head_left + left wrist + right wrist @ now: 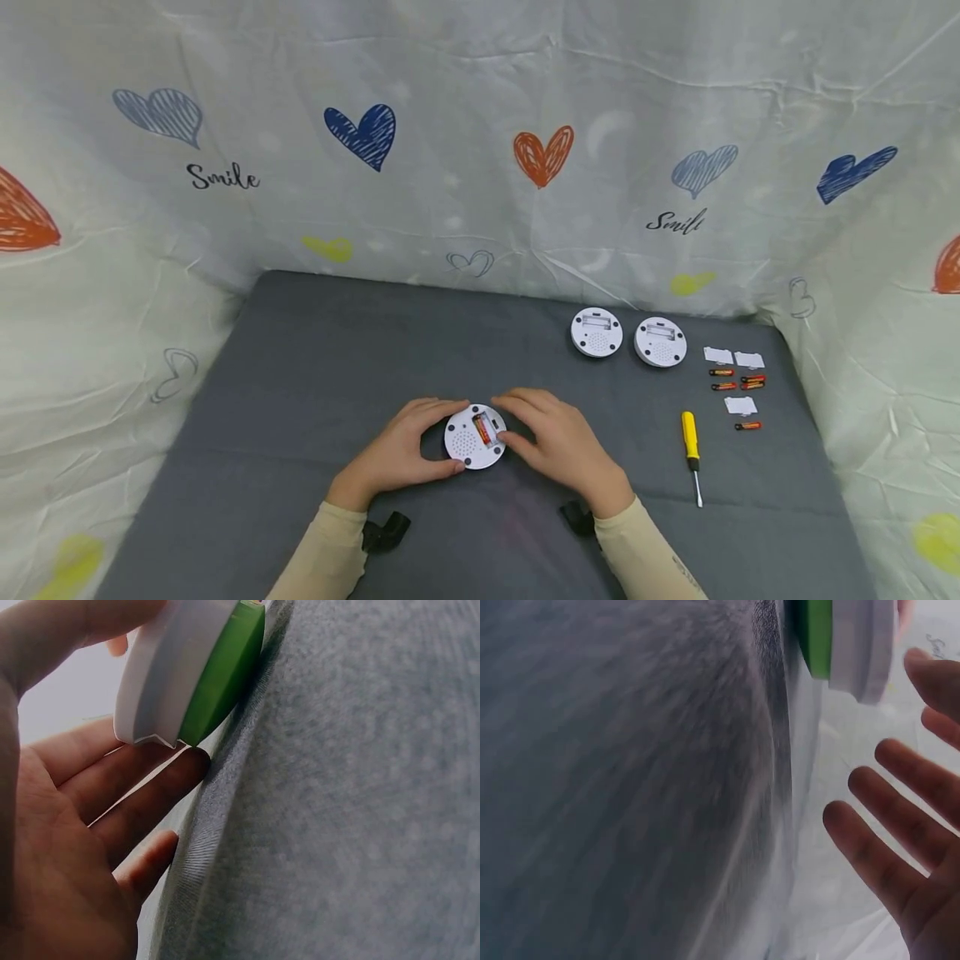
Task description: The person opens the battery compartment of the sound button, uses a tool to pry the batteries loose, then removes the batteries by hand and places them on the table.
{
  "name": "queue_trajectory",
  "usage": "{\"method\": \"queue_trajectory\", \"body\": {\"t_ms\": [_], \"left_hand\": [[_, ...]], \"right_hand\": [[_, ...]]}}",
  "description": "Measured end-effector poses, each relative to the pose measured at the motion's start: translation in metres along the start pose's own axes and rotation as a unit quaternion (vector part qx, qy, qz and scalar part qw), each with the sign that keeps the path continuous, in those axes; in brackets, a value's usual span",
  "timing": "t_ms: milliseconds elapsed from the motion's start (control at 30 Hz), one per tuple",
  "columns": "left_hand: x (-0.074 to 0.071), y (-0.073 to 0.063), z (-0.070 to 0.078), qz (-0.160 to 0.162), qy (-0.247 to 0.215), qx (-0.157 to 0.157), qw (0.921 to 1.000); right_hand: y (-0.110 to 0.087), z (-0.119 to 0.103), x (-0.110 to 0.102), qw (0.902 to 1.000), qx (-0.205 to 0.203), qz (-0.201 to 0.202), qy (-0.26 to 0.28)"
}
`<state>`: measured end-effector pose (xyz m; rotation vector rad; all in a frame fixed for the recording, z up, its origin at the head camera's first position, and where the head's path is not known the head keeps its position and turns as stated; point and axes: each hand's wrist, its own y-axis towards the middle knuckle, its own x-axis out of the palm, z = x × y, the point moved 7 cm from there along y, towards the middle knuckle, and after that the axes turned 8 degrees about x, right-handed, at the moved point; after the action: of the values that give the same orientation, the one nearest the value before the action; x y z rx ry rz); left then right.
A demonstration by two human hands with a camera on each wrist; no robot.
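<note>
A round white device (463,447) with speaker holes and dark feet lies underside up on the grey table. Its battery compartment shows an orange-and-black battery (481,430) in one slot. My left hand (401,448) grips the device's rim between thumb and fingers. In the left wrist view, the device's green lower part (225,675) faces the table. My right hand (564,442) hovers at the device's right side, its thumb and index tip close to the compartment. The right wrist view shows those fingers (907,825) spread, away from the white rim (851,645).
Two similar devices (597,332) (661,342) stand at the back right, their compartments uncovered. Beside them lie three white covers (741,406) and several batteries (747,426). A yellow-handled screwdriver (691,437) lies right of my right hand. Patterned cloth (465,83) hangs behind the table.
</note>
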<state>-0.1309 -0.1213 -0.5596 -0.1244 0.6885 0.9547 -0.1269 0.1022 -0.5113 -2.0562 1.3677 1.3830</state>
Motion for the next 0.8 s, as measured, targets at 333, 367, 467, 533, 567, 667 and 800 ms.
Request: {"method": "queue_trajectory", "body": {"t_ms": [333,367,467,533,567,667,800], "left_hand": [[0.001,-0.002,0.001,0.000,-0.006,-0.001,1.0000],[0.001,-0.002,0.001,0.000,-0.006,0.000,1.0000],[0.001,-0.001,0.001,-0.002,-0.005,0.001,1.0000],[0.001,-0.001,0.002,-0.004,-0.004,0.003,1.0000],[0.001,-0.001,0.002,-0.004,-0.004,0.002,1.0000],[0.001,-0.001,0.001,-0.006,-0.006,0.001,1.0000],[0.002,-0.001,0.000,-0.007,-0.009,-0.004,0.9999]], "right_hand": [[0.019,-0.011,0.013,0.9981,-0.035,-0.048,0.015],[0.019,-0.011,0.013,0.9981,-0.035,-0.049,0.016],[0.020,-0.012,0.013,0.9981,-0.039,-0.044,0.017],[0.020,-0.013,0.013,0.9978,-0.051,-0.037,0.020],[0.020,-0.014,0.013,0.9975,-0.059,-0.034,0.021],[0.019,-0.019,0.013,0.9955,-0.091,-0.023,0.017],[0.016,-0.022,0.015,0.9929,-0.118,-0.014,-0.007]]}}
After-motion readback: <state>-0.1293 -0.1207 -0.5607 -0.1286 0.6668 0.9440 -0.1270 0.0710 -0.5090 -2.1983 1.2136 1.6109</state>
